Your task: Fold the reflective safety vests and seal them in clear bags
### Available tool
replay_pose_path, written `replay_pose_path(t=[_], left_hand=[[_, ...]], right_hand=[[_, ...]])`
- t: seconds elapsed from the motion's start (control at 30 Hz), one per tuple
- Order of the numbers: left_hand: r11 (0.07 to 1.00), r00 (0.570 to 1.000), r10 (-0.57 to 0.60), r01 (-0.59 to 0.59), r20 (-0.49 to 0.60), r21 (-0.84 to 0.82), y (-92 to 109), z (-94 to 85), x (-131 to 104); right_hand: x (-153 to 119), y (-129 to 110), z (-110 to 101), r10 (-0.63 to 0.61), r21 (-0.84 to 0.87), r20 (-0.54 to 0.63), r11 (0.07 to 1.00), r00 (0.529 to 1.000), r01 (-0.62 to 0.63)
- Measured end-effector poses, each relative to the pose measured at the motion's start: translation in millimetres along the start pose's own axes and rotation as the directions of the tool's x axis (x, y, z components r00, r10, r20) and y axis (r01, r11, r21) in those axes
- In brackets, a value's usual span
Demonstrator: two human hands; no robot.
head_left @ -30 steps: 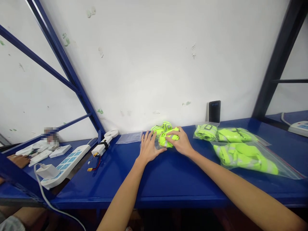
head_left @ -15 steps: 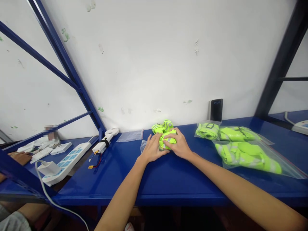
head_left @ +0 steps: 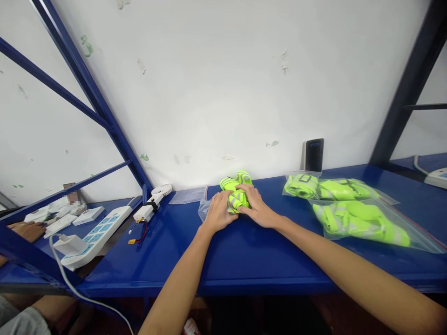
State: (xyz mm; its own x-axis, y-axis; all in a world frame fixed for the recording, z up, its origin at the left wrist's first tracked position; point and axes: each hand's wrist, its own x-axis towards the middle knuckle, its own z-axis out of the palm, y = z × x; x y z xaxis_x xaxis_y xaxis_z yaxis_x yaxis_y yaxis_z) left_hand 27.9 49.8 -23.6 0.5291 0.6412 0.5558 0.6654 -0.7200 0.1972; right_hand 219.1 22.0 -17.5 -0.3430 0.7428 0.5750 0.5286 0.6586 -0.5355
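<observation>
At the middle of the table, a rolled neon-yellow reflective vest (head_left: 239, 199) with pale grey bands lies between my two hands. My left hand (head_left: 219, 211) curls around its left side, fingers pressed to it. From the right, my right hand (head_left: 257, 208) grips it, fingertips over the top and thumb near the front. Rolls of the same striped neon fabric (head_left: 243, 177) stick up just behind, against the wall; whether they join the held bundle I cannot tell. A clear plastic bag (head_left: 204, 209) shows beside my left hand, partly hidden by it.
Bagged neon-yellow bundles (head_left: 361, 224) lie at the right, near a dark upright clock-like device (head_left: 314, 155). A flat zip bag (head_left: 189, 195), a small white fan (head_left: 161, 190) and a power strip (head_left: 101, 235) are at left. Another person's hand (head_left: 30, 230) rests beyond the blue frame (head_left: 120, 139).
My hands have shifted slightly on the bundle, the right fingers moving back over its top. More of its striped front shows. The clear bag by my left hand shows more.
</observation>
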Motion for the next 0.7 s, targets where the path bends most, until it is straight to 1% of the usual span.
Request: replay_pose_path(t=[0.07,0.17,0.23,0.37,0.43,0.5,0.57,0.6,0.67,0.7], left_hand=[[0.999,0.999,-0.033,0.033,0.003,0.01,-7,-2.7,-2],[0.999,0.999,-0.036,0.036,0.001,0.022,-11,-6.3,-4],[0.999,1.0,-0.013,0.012,0.011,0.033,-10,-8.3,-4],[1.0,1.0,0.002,-0.002,0.007,0.029,-3,-9.5,-3],[1.0,1.0,-0.004,0.004,-0.003,0.026,0,-9.3,-1],[1.0,1.0,-0.01,0.01,-0.013,0.029,2,-9.2,0],[0.999,1.0,-0.012,0.013,-0.022,0.038,6,-9.0,1],[0.999,1.0,-0.002,0.003,-0.02,0.042,10,-8.7,1],[0.998,0.999,0.042,-0.042,-0.005,0.049,17,-7.8,1],[0.996,0.998,0.068,-0.069,0.012,0.052,22,-7.4,2]], right_hand=[[1,4,-3,0.006,0.048,0.005,0.999,1.0,-0.006],[3,9,-2,0.097,0.104,0.012,0.99,0.995,-0.098],[4,11,1,0.123,0.174,0.012,0.977,0.992,-0.123],[4,12,10,0.159,0.356,-0.046,0.925,0.986,-0.133],[4,10,15,0.212,0.444,-0.067,0.881,0.975,-0.161],[4,7,17,0.269,0.496,-0.073,0.845,0.96,-0.199],[4,2,19,0.305,0.475,-0.068,0.847,0.95,-0.238],[4,-1,19,0.295,0.433,-0.068,0.87,0.953,-0.238],[4,-6,18,0.225,0.288,-0.062,0.937,0.972,-0.198],[3,-7,17,0.177,0.204,-0.04,0.965,0.983,-0.166]])
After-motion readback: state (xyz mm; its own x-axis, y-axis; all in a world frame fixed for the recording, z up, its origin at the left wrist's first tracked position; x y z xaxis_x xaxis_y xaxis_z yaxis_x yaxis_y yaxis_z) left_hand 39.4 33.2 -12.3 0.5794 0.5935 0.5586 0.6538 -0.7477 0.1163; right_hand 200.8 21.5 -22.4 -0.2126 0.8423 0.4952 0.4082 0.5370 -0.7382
